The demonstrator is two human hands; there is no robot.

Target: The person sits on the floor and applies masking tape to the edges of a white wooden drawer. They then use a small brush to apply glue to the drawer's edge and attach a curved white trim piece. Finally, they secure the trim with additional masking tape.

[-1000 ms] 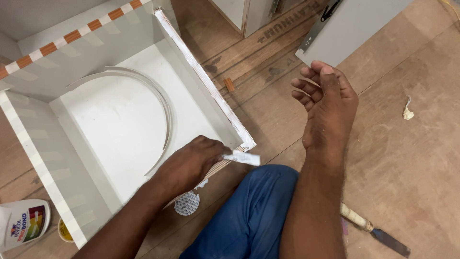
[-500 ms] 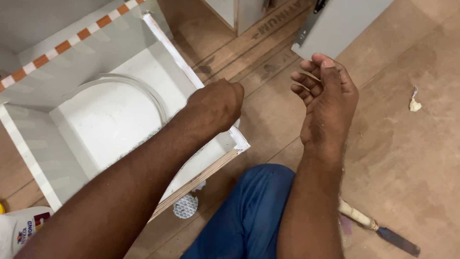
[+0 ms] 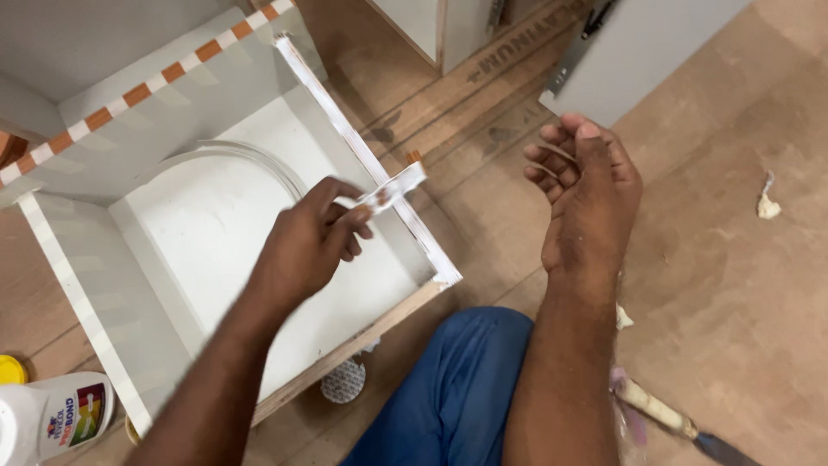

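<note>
Two bare hands show: the left hand is raised over one open grey box, its thumb and fingers pinched together on the end of one thin white strip that runs up and right from the fingertips to just above the box's right edge; the right hand hovers well apart to the right over the wooden floor, holding nothing, fingers loosely curled and slightly apart. The box has one curved white band lying inside it and one white-taped right edge. One blue-clad knee sits below the box. One white glue bottle stands at the bottom left beside one yellow cap, and one scraper lies at the bottom right, near one small round patterned piece under the box's front edge
</note>
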